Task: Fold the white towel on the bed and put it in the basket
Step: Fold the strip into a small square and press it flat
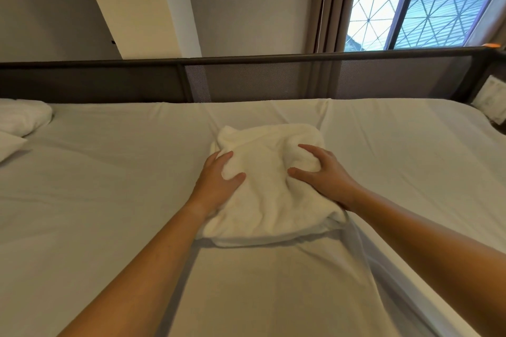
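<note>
The white towel (267, 189) lies folded into a thick, roughly square bundle in the middle of the bed (109, 200). My left hand (219, 180) grips its left edge, thumb on top and fingers curled around the side. My right hand (320, 172) clasps the right edge the same way, pinching a fold of cloth. The towel still rests on the sheet. No basket is in view.
A dark mesh bed rail (246, 79) runs along the far side of the mattress. White pillows (22, 117) lie at the far left. A white cloth item (490, 101) sits at the far right corner. Beyond the rail are a wall, curtain and window.
</note>
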